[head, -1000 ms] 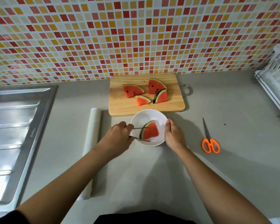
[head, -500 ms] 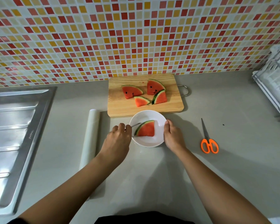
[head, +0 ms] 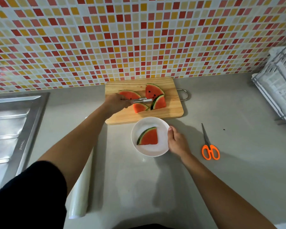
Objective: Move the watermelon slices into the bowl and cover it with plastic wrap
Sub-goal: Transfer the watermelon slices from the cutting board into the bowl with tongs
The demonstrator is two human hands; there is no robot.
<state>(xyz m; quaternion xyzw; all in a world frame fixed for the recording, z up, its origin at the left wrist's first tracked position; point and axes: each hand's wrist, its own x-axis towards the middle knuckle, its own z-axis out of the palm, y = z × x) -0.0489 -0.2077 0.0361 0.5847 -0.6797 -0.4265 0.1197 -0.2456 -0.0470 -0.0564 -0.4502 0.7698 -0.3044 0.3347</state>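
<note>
The slices are being moved across. The left hand [head: 117, 101] grips slim metal tongs [head: 142, 100], whose tips reach over the red, green-rinded watermelon wedges [head: 130, 95] on the pale wooden cutting board [head: 172, 111] at the bench's back edge. I cannot tell whether the tongs have closed on a wedge.

The right hand [head: 177, 141] holds the right rim of the round white bowl [head: 162, 129], thumb on top, just in front of the board.

- **Wedges:** four on the board, one wedge [head: 148, 137] in the bowl.
- **Wrap:** one roll of clear plastic wrap [head: 79, 199].
- **Scissors:** one pair of orange-handled scissors [head: 210, 150].

Next comes a firm pinch, then a level carry, since wet flesh probably slips.
</note>
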